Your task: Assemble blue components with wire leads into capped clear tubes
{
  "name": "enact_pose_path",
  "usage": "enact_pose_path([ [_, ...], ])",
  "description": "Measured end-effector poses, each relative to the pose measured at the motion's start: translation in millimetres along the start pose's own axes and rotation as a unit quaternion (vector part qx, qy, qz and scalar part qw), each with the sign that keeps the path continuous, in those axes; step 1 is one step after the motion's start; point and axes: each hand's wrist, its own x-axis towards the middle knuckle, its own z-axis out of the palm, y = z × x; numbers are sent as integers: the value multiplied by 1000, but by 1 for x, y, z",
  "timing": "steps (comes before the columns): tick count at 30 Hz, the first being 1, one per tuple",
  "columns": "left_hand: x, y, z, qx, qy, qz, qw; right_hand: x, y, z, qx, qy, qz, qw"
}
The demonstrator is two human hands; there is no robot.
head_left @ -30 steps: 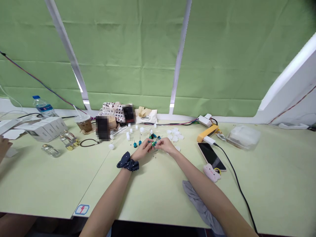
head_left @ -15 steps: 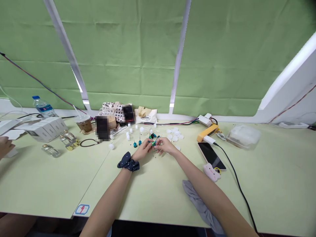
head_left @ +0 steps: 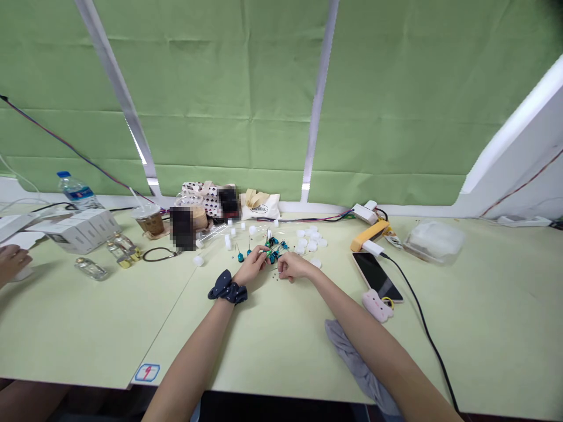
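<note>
My left hand [head_left: 254, 265], with a dark dotted scrunchie [head_left: 229, 288] at its wrist, has its fingertips closed on a small green piece [head_left: 269, 253]. My right hand [head_left: 294, 266] is pinched just to the right and low over the table. Whatever its fingertips hold is too small to make out. Tiny dark specks [head_left: 276, 278] lie below it. Right behind the hands sits a cluster of small teal pieces with thin stems [head_left: 273, 241]. Two more teal pieces [head_left: 240, 257] stand left of my left hand.
White round caps [head_left: 313, 235] lie behind my right hand, and clear tubes with white ends [head_left: 220, 232] at the back left. A phone [head_left: 378, 276], a pink pouch [head_left: 377, 306] and a black cable [head_left: 420, 310] are on the right. Glass bottles [head_left: 90, 268] and another person's hand [head_left: 13, 261] are leftward.
My right hand has come away from my left hand and dropped closer to the table. My left hand still pinches the green piece. The other person's hand has moved slightly right.
</note>
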Motion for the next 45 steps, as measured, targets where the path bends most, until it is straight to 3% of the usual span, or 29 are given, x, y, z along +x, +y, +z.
enact_pose_path([
  [5,0,0,-1,-1,-3,-4,1000,2,1,1,-7,4,-14,1000],
  [11,1,10,-5,-6,-15,-20,1000,13,7,4,105,165,-53,979],
  [15,-1,15,-1,38,-20,4,999,18,4,11,195,192,-108,956],
  [18,-2,14,5,100,-21,29,994,21,3,15,209,230,-103,945],
  [28,0,-1,-2,204,176,17,963,22,8,5,210,287,-69,932],
  [34,3,-12,-9,279,185,43,941,22,8,8,212,273,-58,936],
  [40,8,-21,-33,289,245,25,925,18,3,9,211,261,-67,940],
  [45,3,-3,-36,305,274,52,911,19,3,9,223,267,-81,934],
])
